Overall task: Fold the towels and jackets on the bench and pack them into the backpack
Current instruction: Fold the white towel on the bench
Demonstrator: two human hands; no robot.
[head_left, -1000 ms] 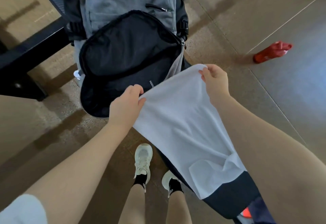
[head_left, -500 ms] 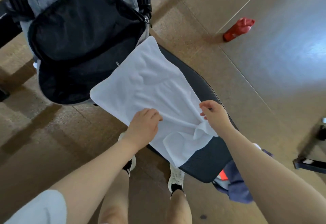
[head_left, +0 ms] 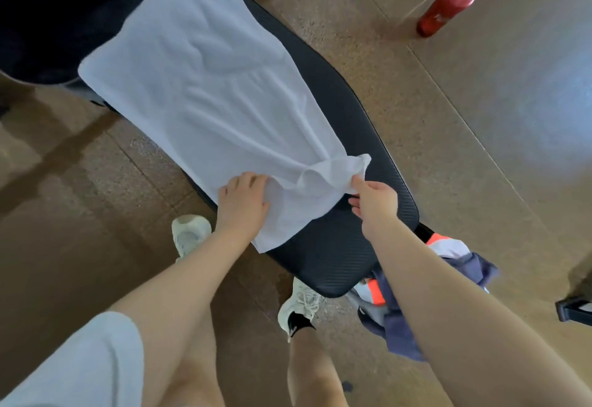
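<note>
Currently the white towel (head_left: 205,86) lies spread lengthwise on the black padded bench (head_left: 336,246), its far end overlapping the dark backpack (head_left: 48,22) at upper left, which is only partly in frame. Left hand (head_left: 243,204) rests on the towel's near edge, fingers bent over the cloth; probably gripping it, though the hold is not plainly visible. Right hand (head_left: 373,201) pinches the rumpled near corner at the bench's right side. Hands are apart. A navy jacket (head_left: 448,278) with orange trim hangs below the bench's near end. Red bottle (head_left: 448,6) lies on the floor (head_left: 480,118).
</note>
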